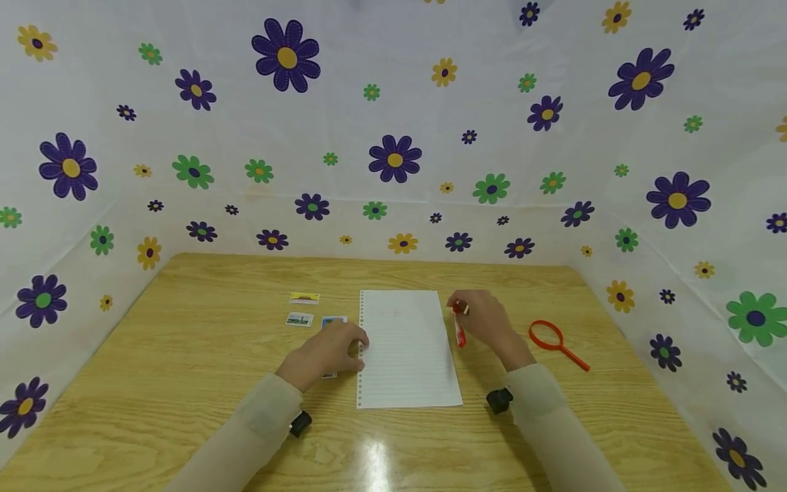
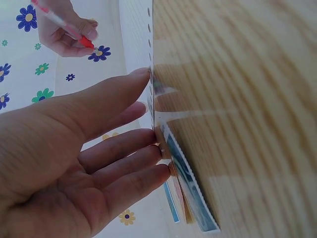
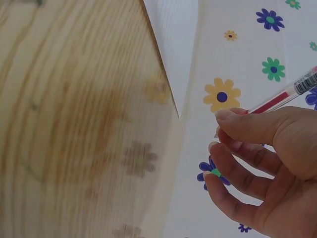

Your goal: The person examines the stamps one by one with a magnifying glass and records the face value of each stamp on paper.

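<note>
A lined sheet of paper [image 1: 406, 362] with punched holes along its left side lies on the table, with faint marks near its top. At that holed edge rests my left hand [image 1: 326, 350], thumb and fingers spread and fingertips touching down. In the left wrist view a stamp [image 2: 188, 181] with a perforated edge lies right by those fingertips. My right hand [image 1: 482, 318], just off the paper's upper right side, pinches a red pen [image 1: 460, 332] between thumb and index finger. The right wrist view shows the pen's clear barrel [image 3: 277, 100] with red ink inside; its other fingers curl loosely.
Left of the paper are a yellow stamp [image 1: 305, 298], a greenish stamp [image 1: 299, 319] and a blue stamp [image 1: 334, 319] partly behind my left hand. A red magnifying glass [image 1: 574, 357] lies at the right. Flowered white cloth [image 1: 344, 137] walls in the wooden table.
</note>
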The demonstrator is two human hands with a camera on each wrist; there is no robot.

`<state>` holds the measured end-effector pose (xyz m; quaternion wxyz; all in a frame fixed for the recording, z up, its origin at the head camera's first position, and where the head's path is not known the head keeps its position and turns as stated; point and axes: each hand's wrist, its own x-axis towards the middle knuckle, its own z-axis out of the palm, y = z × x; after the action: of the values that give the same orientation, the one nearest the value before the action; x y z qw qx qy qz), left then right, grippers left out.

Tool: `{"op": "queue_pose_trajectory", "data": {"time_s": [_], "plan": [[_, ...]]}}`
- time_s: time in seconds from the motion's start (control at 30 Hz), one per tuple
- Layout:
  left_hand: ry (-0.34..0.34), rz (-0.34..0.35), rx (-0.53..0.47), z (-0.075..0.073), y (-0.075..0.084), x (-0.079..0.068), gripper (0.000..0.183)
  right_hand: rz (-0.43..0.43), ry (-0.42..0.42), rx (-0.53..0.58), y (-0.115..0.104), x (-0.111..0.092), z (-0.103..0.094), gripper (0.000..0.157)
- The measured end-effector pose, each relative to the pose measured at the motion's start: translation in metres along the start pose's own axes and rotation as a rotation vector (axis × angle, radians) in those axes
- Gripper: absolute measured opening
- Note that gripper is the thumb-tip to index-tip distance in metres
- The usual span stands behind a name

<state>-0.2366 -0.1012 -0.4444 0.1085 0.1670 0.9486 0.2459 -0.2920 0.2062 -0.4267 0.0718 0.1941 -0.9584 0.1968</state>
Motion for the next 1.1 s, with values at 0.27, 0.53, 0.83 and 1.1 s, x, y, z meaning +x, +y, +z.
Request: {"op": "queue_pose_trajectory", "data": {"time_s": [0.27,0.53,0.83,1.1], "plan": [[-0.002,0.014,0.003,-0.001,-0.001,0.001,0.035,0.031,0.011,0.012,0.017,-0.010,-0.009,0.018],[-0.003,0.012,0.000,-0.002,0.000,0.000,0.035,0.031,-0.042,-0.031,0.031,-0.020,-0.020,0.016],[-0.003,0.001,0.001,-0.002,0.001,-0.002,0.035,0.046,-0.212,-0.146,0.044,-0.029,-0.029,0.016],[0.003,0.001,-0.004,-0.002,0.002,-0.003,0.034,-0.008,-0.276,-0.199,0.057,-0.028,-0.033,0.018]]}}
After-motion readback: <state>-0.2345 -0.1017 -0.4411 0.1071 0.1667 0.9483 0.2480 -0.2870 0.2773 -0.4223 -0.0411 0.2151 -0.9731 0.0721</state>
